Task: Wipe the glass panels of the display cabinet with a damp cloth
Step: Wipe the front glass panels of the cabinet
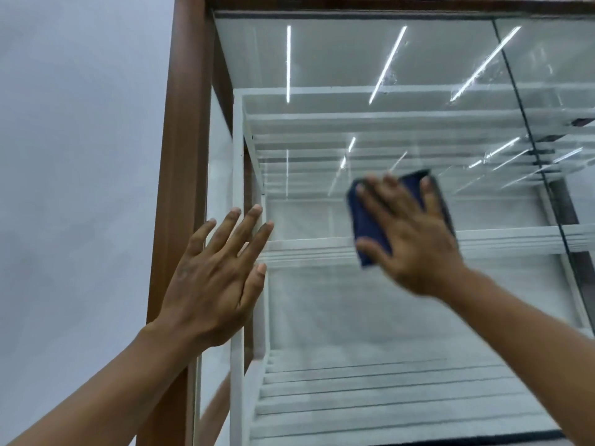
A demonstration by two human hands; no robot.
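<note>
The display cabinet's front glass panel (370,317) fills the middle and right of the view, framed by a brown wooden post (180,156). My right hand (415,239) lies flat with spread fingers on a dark blue cloth (370,226), pressing it against the glass at mid height. The hand and cloth look blurred. My left hand (215,278) is raised with straight fingers near the panel's left edge, beside the post; whether it touches the glass is unclear.
Inside the cabinet stand white shelves (402,243) and a white inner frame (238,220). A dark seam (528,130) separates a second glass panel on the right. Smears (391,77) show on the upper glass. A pale wall (80,156) lies to the left.
</note>
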